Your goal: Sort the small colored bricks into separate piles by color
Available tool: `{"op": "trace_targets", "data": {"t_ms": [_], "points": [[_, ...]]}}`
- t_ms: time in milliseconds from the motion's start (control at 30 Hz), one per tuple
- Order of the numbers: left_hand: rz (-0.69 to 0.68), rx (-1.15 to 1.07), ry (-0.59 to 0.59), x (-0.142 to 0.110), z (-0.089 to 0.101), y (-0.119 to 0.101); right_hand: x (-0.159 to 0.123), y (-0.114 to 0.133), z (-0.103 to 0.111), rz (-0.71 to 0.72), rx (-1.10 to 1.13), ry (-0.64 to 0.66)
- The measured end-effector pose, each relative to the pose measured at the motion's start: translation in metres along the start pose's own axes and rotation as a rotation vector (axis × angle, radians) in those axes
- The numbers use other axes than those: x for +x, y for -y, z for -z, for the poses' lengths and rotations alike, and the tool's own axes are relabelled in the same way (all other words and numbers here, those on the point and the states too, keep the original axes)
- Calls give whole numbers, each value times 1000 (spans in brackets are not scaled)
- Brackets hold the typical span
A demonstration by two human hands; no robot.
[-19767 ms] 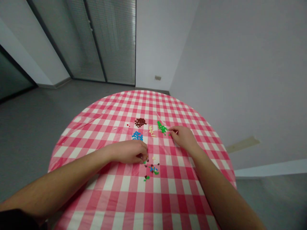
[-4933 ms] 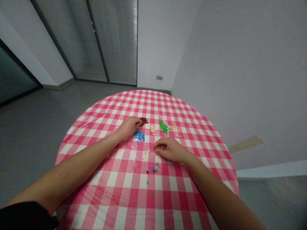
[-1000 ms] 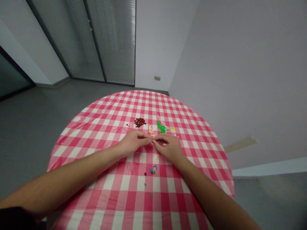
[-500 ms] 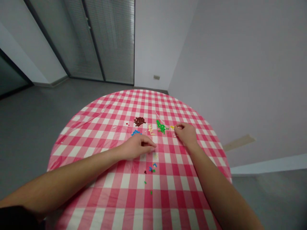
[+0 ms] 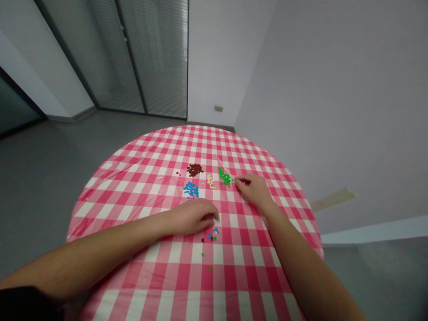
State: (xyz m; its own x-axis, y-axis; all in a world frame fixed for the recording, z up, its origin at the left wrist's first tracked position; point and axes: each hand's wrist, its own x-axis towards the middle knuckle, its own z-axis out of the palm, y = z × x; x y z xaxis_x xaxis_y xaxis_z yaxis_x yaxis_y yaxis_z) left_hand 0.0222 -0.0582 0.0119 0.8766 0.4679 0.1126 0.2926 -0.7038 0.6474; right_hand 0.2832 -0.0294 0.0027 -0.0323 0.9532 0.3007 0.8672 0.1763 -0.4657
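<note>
My left hand (image 5: 196, 216) rests low over the middle of the table, thumb and fingers curled together; whatever lies between the tips is too small to make out. Just below those fingertips are a few loose blue pieces (image 5: 210, 236) and green pieces (image 5: 215, 238). At the right edge of the green pile (image 5: 225, 177), my right hand (image 5: 254, 191) has its thumb and forefinger pinched close, with any piece in them not clear. Beyond the left hand lies the blue pile (image 5: 191, 189). Small cream pieces (image 5: 210, 181) sit between the blue and green piles.
A round table wears a red-and-white checked cloth (image 5: 160, 272). A dark brown pile (image 5: 194, 170) lies farther back, beside a small red piece (image 5: 177, 173). Single green bits lie nearer me. A wall (image 5: 334, 98) stands close on the right; glass panels (image 5: 157, 58) are behind.
My left hand has drawn nearer to me, uncovering the blue pile. My right hand has shifted left toward the green pile, and the yellow pieces are no longer visible.
</note>
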Motion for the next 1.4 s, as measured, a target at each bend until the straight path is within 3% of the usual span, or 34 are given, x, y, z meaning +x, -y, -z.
{"op": "trace_targets", "data": {"t_ms": [100, 233, 533, 700, 1000, 1233, 1300, 1400], "points": [[-100, 59, -41, 3, -7, 3, -7, 18, 1, 135, 91, 61], [-254, 161, -20, 10, -15, 7, -11, 30, 1, 147, 127, 32], [-236, 296, 38, 10, -16, 17, -11, 28, -1, 173, 140, -6], [-123, 331, 41, 9, -10, 18, -12, 28, -2, 175, 170, 24], [28, 399, -94, 19, 1, 30, -13, 37, -2, 207, 174, 242], [-5, 400, -115, 20, 2, 36, -28, 61, 14, 283, 343, 787], [-30, 378, -132, 20, 2, 36, -33, 68, 15, 317, 343, 878], [-46, 345, -163, 20, 2, 38, -36, 75, 13, 347, 298, 907]]}}
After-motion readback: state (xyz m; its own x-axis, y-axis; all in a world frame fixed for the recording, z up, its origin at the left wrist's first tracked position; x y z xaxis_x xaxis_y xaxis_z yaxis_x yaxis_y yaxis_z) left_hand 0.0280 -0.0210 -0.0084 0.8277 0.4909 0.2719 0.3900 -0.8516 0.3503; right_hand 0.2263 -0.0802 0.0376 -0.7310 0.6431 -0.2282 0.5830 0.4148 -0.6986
